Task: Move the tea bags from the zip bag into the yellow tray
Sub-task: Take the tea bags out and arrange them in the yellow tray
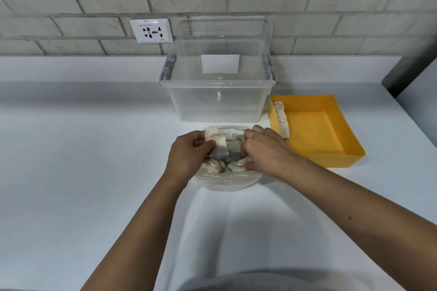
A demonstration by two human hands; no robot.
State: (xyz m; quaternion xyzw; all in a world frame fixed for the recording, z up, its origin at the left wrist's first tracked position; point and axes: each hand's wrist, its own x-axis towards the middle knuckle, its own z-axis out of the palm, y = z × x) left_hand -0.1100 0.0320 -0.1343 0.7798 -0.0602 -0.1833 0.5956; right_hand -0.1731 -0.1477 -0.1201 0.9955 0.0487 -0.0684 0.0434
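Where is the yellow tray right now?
In the head view, the yellow tray sits at the right, beside the clear bin and just beyond the right hand.

Clear bin blocks straight ahead of my zip bag; open counter left, yellow tray near right.

The white surface carries a clear plastic box. The yellow tray lies just right of it, and the zip bag just in front.
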